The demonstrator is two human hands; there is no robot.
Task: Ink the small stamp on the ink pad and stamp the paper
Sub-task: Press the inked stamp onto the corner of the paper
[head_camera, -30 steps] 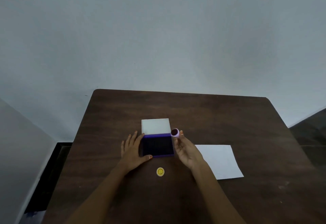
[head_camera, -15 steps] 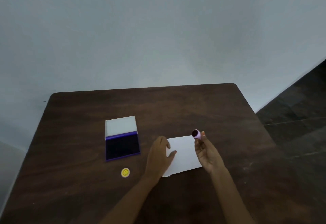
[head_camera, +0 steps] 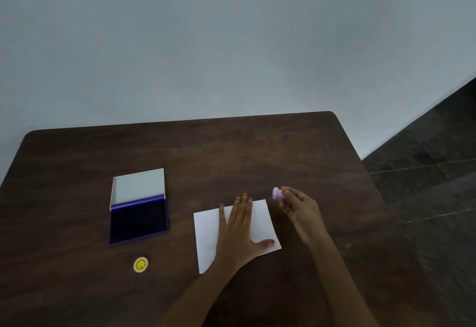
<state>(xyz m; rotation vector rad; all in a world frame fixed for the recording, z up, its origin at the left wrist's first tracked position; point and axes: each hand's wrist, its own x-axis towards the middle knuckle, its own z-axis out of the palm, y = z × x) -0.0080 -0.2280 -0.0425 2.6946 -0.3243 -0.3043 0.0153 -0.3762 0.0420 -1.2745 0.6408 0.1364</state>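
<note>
Stamping step: the inked face should go down onto a bare part of the paper, I judge, in one straight press with no sliding, then lift straight up.
Right hand [head_camera: 300, 210]: it pinches the small stamp [head_camera: 277, 193] between thumb and fingertips, raised above the table, just beyond the paper's far right corner.
Small stamp: pale purple, held at the tips of the right fingers; its face cannot be seen from here, so whether it carries ink I cannot tell.
Left hand [head_camera: 238, 226]: spread flat, palm down, pressing on the middle of the paper, thumb out toward the right hand.
Paper [head_camera: 208, 234]: white sheet under the left hand, lying flat on the table [head_camera: 231, 151]; no print shows on the parts I can see.
Advice for the hold: the left hand covers much of the sheet, so the free strip on its thumb side, nearest the right hand, looks the easiest place to press.
Ink pad [head_camera: 139, 219]: open, lid [head_camera: 137, 187] folded back, well apart on the outer side of the left hand.
Yellow sticker [head_camera: 141, 264]: round, nearer the person than the ink pad, touching nothing.
Count: two hands, one stamp, one paper, one ink pad, one sticker, one table.
</note>
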